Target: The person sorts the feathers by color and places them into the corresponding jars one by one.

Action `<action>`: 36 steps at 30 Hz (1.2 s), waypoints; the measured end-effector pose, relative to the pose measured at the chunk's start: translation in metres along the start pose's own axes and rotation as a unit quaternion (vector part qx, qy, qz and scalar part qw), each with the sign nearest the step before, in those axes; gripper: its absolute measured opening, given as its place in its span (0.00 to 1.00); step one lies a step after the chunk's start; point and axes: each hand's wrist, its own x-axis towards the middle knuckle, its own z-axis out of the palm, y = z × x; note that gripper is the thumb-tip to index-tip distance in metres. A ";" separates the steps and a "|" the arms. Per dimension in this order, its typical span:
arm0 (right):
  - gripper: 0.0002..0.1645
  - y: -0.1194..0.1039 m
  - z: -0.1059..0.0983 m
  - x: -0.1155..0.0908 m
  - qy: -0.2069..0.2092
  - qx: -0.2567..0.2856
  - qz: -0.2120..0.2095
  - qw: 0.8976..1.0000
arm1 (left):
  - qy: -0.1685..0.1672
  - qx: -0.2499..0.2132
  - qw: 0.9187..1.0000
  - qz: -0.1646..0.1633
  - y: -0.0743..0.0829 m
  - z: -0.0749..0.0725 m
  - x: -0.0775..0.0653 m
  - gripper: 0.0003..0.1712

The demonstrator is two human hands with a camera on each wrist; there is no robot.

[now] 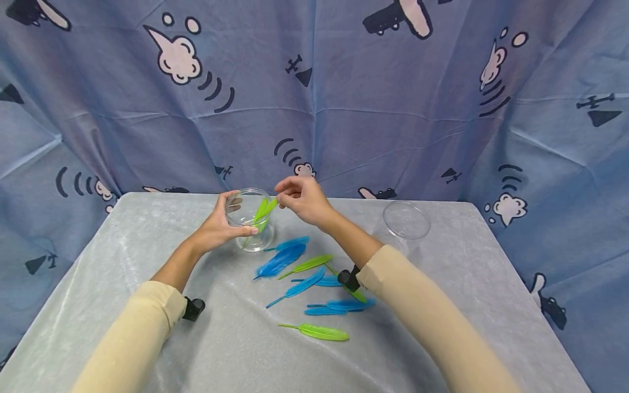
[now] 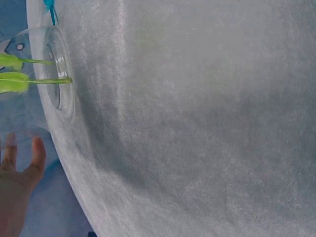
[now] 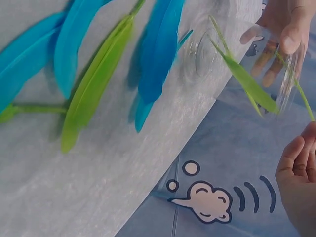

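My left hand (image 1: 216, 228) grips a clear plastic jar (image 1: 245, 221) near its rim, thumb in front and fingers behind. Inside the jar stand green feathers (image 1: 261, 216), their stems reaching down toward the base in the left wrist view. At the jar's mouth my right hand (image 1: 306, 201) pinches a green feather (image 3: 303, 101) between thumb and fingertips; part of it reaches into the jar. Below the hands lie loose blue feathers (image 1: 282, 261) and green feathers (image 1: 321, 332). One green feather is partly covered by the right wrist's camera.
A second clear plastic container (image 1: 407, 220) stands at the right rear, partly behind the right forearm. The grey cloth-covered table (image 1: 236, 338) ends at a patterned blue curtain (image 1: 265, 98) behind. A black camera (image 1: 194, 309) sits on the left wrist.
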 end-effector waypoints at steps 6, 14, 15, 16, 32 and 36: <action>0.11 0.000 0.010 0.003 -0.005 -0.001 -0.005 1.000 | 0.002 0.006 1.000 -0.003 -0.001 -0.001 0.000 0.63; 0.10 -0.002 0.020 0.004 -0.014 0.007 -0.008 1.000 | 0.000 0.005 1.000 -0.003 -0.001 -0.002 0.000 0.62; 0.10 -0.003 0.021 0.004 -0.017 0.007 -0.009 1.000 | 0.000 0.005 1.000 -0.004 -0.001 -0.002 0.000 0.62; 0.10 -0.003 0.021 0.004 -0.018 0.006 -0.010 1.000 | -0.001 0.004 1.000 -0.004 -0.001 -0.002 0.000 0.62; 0.10 0.042 -0.014 -0.023 -0.017 -0.025 0.031 0.999 | 0.000 0.010 1.000 0.004 0.001 0.000 -0.002 0.63; 0.13 0.064 -0.025 -0.039 -0.040 -0.050 0.060 0.996 | -0.005 0.005 1.000 0.005 0.003 -0.001 -0.003 0.63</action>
